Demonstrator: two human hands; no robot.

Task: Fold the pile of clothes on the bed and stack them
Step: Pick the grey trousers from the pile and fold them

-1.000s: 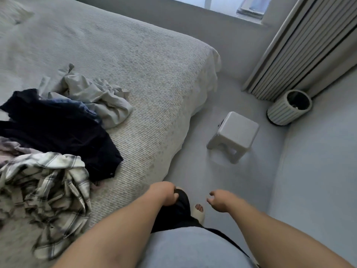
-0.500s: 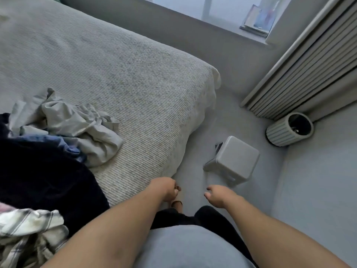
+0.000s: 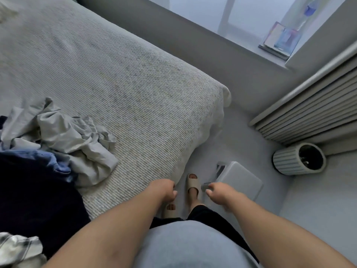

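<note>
A pile of unfolded clothes lies on the left of the bed [image 3: 135,89]. It holds a crumpled pale grey garment [image 3: 73,140], a blue piece [image 3: 56,161], a large dark navy garment [image 3: 34,200] and a plaid shirt [image 3: 17,248] cut off at the bottom left corner. My left hand [image 3: 164,191] hangs over the bed's near edge, fingers loosely curled, holding nothing. My right hand [image 3: 220,193] hovers above the floor to the right, also loosely curled and holding nothing. Both hands are well apart from the clothes.
I stand in beige slippers [image 3: 193,184] on the grey floor beside the bed. A small grey stool [image 3: 241,180] sits just right of my feet, with a ribbed bin [image 3: 299,159] beyond it. A ribbed panel [image 3: 318,109] and a window sill [image 3: 280,55] line the far wall.
The view has swung right and up, so the clothes pile has slid toward the left edge. My feet have stepped along the bed. Both hands stay low and hold nothing.
</note>
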